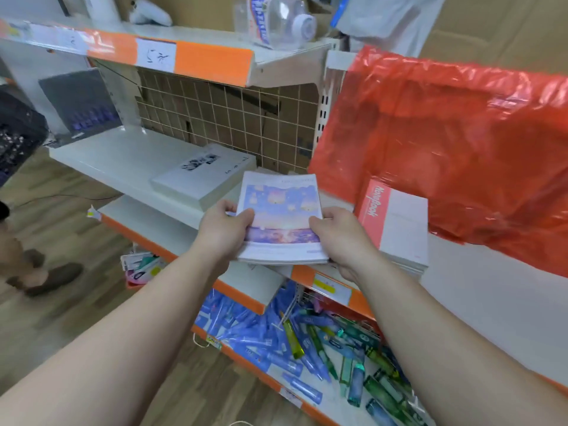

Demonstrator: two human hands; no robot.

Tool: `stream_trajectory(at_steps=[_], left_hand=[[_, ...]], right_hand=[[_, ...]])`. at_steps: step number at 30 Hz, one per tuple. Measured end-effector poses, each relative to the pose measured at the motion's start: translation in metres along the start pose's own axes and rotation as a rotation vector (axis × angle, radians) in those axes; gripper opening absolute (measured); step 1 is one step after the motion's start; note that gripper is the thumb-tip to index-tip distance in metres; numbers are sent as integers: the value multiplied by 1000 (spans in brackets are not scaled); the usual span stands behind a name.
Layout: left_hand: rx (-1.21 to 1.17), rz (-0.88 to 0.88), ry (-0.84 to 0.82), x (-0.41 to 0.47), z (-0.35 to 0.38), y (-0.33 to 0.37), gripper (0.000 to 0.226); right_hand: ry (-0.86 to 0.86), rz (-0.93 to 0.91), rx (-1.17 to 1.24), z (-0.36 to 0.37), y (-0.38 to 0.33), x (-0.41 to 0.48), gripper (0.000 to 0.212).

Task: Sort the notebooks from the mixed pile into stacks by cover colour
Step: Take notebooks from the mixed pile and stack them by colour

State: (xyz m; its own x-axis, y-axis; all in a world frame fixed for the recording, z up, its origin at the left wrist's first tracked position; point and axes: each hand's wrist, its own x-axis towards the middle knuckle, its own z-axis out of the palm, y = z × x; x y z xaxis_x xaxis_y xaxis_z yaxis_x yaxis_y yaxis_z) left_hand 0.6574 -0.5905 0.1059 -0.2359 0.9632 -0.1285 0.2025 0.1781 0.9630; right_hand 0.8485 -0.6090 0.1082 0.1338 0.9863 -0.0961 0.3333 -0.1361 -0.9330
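Note:
A stack of notebooks with a blue-and-purple lantern cover (281, 210) is held over the front edge of the middle shelf (123, 161). My left hand (226, 229) grips its left edge, thumb on the cover. My right hand (341, 233) grips its right edge the same way. To the left, a stack with white covers and a black drawing (204, 176) lies on the shelf. To the right lies a stack with white covers and a pink "NoteBook" band (396, 222).
A red plastic bag (445, 149) hangs at the right, behind the pink-banded stack. A wire grid (227, 118) backs the shelf. The lower shelf holds several blue and green packets (307, 342). A clear bottle (276, 20) lies on the top shelf. Another person's feet (40, 272) stand at the left.

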Motion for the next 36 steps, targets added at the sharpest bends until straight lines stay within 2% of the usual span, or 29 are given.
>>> stream_trajectory(at_steps=[13,17,21,23,25,27,28,31,36], left_hand=[[53,-18,-48,75,0,-1,14],[47,-27,-119,99,1,-4,9],[45,-29,-246,128,5,-7,23],[114,-15,-296,146,7,-11,26],[230,24,-341,166,9,-14,31],[326,60,-346,182,13,-16,24],[372,83,-343,189,15,-18,18],[509,160,-377,204,22,-20,19],[646,264,-423,220,34,-29,32]], right_hand=[[11,41,58,32,-1,67,14],[34,75,47,41,-1,83,16],[121,128,-34,49,3,103,15],[158,166,-100,55,8,113,4],[184,217,-143,62,13,121,15],[219,259,-171,68,17,128,22],[236,279,-184,71,19,132,22],[289,318,-223,76,25,138,24],[351,330,-298,82,32,145,24]])
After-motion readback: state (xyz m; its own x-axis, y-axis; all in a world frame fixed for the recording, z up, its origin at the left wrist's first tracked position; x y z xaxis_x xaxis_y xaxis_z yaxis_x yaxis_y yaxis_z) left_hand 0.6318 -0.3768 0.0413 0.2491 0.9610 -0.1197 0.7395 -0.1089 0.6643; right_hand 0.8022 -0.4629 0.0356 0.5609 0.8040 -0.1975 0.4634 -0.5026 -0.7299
